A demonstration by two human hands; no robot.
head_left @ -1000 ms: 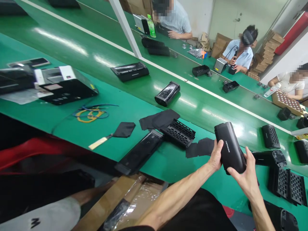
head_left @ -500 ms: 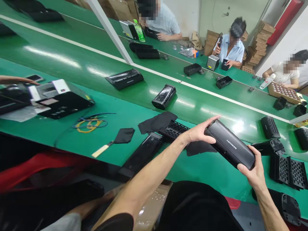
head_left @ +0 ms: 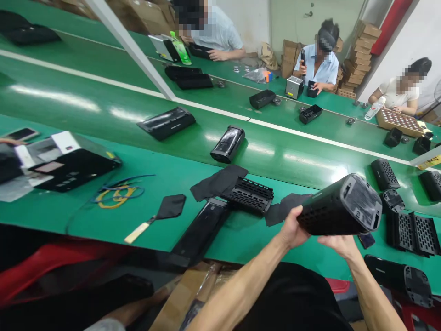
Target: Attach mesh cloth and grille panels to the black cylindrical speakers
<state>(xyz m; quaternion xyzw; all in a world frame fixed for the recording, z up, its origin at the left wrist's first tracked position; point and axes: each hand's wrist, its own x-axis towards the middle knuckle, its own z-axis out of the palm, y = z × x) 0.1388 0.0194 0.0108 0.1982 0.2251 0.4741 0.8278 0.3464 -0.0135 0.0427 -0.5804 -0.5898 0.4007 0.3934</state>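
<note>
Both my hands hold up a black speaker housing with a perforated side; its flat grey-black end cap faces the camera, and no logo shows. My left hand grips its lower left part, thumb on the side. Under its near edge is my right hand, its fingers partly hidden by the housing. Left of my hands lie a perforated black grille shell, dark thin sheets and a long glossy black panel. Another dark sheet lies just behind my left hand.
A pale-handled tool touches a dark patch, near coiled blue and yellow cords. Further left stands a black-and-white box. Two housings sit on the green belt. More shells lie at right. Several co-workers sit across the line.
The housing has been turned from its logo side to show its end cap. My left hand has moved down and right, my right hand left and underneath. The view has shifted slightly.
</note>
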